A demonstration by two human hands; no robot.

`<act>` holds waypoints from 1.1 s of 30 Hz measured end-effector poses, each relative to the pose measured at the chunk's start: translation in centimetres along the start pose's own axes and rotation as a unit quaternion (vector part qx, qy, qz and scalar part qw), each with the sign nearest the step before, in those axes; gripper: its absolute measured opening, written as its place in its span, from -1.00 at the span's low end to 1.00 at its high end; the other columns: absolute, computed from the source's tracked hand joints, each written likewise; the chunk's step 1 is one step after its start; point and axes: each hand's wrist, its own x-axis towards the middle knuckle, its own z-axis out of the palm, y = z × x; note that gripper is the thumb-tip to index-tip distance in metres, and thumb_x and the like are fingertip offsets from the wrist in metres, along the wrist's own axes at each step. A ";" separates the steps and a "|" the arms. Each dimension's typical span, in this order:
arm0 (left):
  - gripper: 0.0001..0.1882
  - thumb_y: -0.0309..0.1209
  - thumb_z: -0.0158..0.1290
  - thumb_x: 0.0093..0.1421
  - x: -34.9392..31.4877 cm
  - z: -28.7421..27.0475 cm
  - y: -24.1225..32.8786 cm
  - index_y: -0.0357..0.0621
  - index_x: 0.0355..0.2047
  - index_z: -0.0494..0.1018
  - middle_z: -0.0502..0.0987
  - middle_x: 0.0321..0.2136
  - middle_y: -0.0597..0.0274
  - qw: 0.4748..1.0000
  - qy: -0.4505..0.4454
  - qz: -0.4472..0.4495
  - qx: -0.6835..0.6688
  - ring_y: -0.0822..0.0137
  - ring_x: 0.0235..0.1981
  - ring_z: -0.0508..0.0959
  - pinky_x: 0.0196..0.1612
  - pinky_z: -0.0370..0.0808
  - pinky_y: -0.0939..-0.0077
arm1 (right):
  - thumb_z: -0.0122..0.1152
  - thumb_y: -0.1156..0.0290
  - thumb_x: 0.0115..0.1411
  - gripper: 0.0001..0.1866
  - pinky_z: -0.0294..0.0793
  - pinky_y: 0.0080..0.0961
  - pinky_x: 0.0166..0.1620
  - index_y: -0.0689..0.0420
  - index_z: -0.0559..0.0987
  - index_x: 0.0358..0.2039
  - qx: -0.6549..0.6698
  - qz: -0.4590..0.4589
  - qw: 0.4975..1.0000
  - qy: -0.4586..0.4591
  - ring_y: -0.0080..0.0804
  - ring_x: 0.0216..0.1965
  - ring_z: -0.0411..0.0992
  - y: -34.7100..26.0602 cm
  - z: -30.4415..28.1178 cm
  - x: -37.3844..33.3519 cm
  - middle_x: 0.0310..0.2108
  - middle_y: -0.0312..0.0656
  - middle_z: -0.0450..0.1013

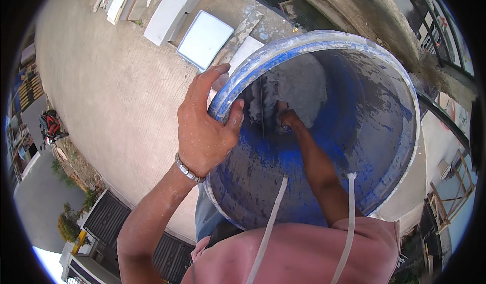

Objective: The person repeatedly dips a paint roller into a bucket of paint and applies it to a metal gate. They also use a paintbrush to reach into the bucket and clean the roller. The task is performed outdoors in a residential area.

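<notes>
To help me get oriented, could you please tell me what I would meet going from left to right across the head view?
Red-and-black object, white panel, left hand on the rim of the blue drum, right hand down inside it, wooden frame.

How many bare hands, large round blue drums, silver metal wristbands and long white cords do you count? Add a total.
Bare hands, left hand and right hand: 2
Large round blue drum: 1
Silver metal wristband: 1
Long white cords: 2
Total: 6

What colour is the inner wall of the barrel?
The barrel's inner wall is blue with grey patches, best seen in the head view.
</notes>
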 end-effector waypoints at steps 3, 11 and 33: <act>-0.35 -0.61 0.23 0.01 0.6 0.4 0.0 -0.17 0.17 0.39 0.54 0.04 -0.14 0.999 -0.001 0.002 -0.035 -0.10 0.09 0.58 0.14 0.49 0.15 | 0.16 0.47 0.16 -0.85 0.50 -0.21 -0.38 0.23 0.64 -0.32 -0.121 -0.060 0.991 -0.003 -0.26 -0.42 0.57 7.4 0.9 4.5 -0.40 -0.05 0.58; -0.13 -0.59 0.24 0.08 -0.2 0.3 0.1 0.01 0.38 0.11 0.48 0.15 -0.17 1.000 -0.006 -0.022 -0.016 -0.13 0.23 0.45 0.29 0.39 -0.11 | 0.17 0.50 0.11 -0.83 0.52 -0.22 -0.40 0.24 0.65 -0.29 0.174 0.019 0.984 -0.021 -0.26 -0.44 0.58 1.7 2.2 -1.4 -0.40 -0.06 0.58; -0.16 -0.49 0.21 0.17 -0.1 1.2 -0.1 -0.04 0.41 0.05 0.42 0.18 -0.26 0.999 0.000 0.021 0.032 -0.15 0.24 0.42 0.28 0.36 -0.11 | 0.26 0.47 0.03 -0.91 0.56 -0.33 -0.37 0.12 0.70 -0.45 0.549 0.193 0.812 0.043 -0.27 -0.40 0.59 -3.5 6.8 -3.4 -0.42 -0.09 0.60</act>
